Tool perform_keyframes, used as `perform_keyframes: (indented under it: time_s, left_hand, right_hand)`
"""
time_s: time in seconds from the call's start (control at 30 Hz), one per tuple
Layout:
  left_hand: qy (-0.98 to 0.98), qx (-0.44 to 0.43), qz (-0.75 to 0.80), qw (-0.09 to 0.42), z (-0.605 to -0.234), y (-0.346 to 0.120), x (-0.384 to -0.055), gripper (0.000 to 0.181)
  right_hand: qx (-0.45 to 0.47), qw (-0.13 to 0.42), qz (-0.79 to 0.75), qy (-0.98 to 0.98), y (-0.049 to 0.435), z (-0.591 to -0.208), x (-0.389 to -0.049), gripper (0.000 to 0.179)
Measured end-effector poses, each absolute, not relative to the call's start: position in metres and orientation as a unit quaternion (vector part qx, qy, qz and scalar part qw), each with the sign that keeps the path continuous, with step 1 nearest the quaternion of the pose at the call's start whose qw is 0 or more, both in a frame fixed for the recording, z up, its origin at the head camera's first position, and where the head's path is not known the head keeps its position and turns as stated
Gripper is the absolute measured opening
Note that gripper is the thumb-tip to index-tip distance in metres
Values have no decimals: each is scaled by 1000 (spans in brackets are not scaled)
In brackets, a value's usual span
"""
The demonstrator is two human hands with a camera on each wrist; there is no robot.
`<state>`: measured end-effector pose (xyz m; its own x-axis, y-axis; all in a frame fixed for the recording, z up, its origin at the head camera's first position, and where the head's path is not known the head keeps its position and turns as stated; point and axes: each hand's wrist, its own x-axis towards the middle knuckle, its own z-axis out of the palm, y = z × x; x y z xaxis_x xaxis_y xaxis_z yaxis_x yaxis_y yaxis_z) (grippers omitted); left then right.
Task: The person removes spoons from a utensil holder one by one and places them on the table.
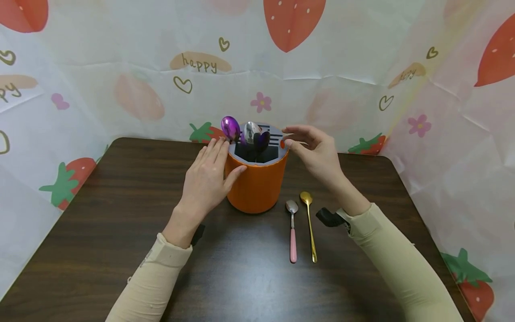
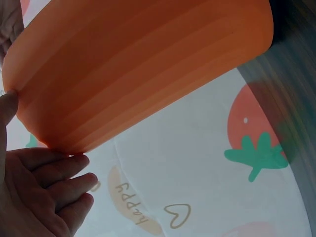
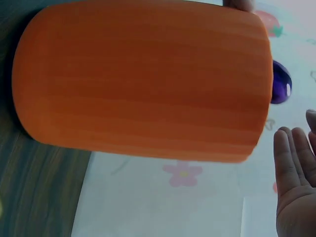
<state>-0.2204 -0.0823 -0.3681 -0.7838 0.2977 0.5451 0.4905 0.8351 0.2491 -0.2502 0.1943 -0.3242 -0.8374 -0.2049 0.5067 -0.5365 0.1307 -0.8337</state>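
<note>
An orange utensil holder [image 1: 257, 192] stands upright on the table, topped by a grey slotted insert [image 1: 275, 132]. Out of it rise a purple spoon [image 1: 230, 127], a silver spoon [image 1: 251, 131] and a dark spoon [image 1: 262, 141]; their lower parts are hidden inside. My left hand [image 1: 207, 172] rests against the holder's left side, fingers straight and thumb at the front rim. On the other side my right hand [image 1: 315, 150] is at the upper right rim, its fingers extended and nothing in its grasp. The right wrist view shows the right fingers [image 3: 286, 163] just beyond the rim.
A silver spoon with a pink handle [image 1: 293, 243] and a gold spoon [image 1: 311, 228] lie side by side on the dark wooden table [image 1: 241, 277], right of the holder. A strawberry-printed curtain [image 1: 141, 53] hangs behind the table and along its sides.
</note>
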Motion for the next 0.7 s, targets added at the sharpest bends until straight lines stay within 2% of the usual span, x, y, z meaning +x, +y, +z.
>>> perform_keyframes:
  time_s: [0.37, 0.7]
  left_hand:
    - [-926, -211, -194, 245, -367, -83, -221, 74]
    - [-925, -212, -196, 246, -367, -83, -221, 75]
  right_hand:
    - [272, 109, 580, -760, 171, -320, -264, 32]
    - [256, 95, 555, -785, 165, -319, -266, 30]
